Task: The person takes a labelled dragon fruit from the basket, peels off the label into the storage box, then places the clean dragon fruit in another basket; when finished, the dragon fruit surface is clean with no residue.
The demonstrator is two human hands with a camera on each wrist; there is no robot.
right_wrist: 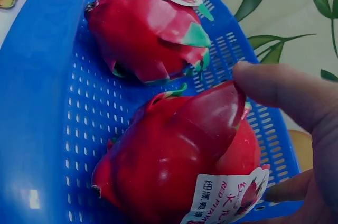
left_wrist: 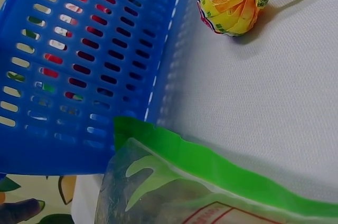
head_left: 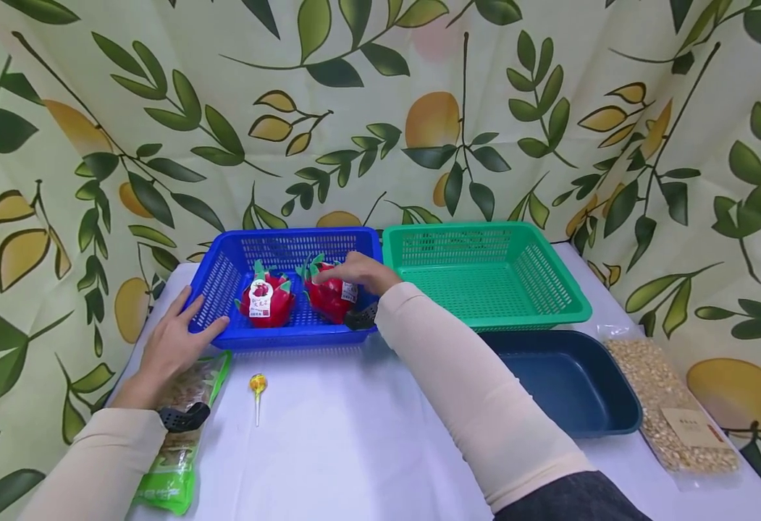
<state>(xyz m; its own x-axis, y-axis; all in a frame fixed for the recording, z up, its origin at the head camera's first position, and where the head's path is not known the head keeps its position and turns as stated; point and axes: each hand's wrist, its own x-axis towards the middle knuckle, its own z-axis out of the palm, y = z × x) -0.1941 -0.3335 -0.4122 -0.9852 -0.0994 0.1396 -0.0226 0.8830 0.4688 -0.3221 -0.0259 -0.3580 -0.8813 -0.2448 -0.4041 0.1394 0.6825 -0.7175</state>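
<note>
Two red dragon fruits lie in the blue basket (head_left: 289,336). The left dragon fruit (head_left: 276,307) bears a white label. Over the right dragon fruit (head_left: 328,300) my right hand (head_left: 363,273) bends, gripping it from the far side; the thumb (right_wrist: 269,84) meets a scale and other fingers are partly hidden behind the fruit. My left hand (head_left: 174,347) spreads its fingers by the basket's left front corner, holding nothing; whether it touches the rim I cannot tell. Below that hand lies a green-edged packet (head_left: 178,463). A yellow lollipop (head_left: 258,383) is in front of the basket.
A green basket (head_left: 565,300) stands right of the blue one. Before it sits a dark blue tray (head_left: 569,383), partly covered by my right sleeve. A clear bag of pale flakes (head_left: 667,398) lies at the far right. Leaf-patterned cloth (head_left: 367,145) hangs behind.
</note>
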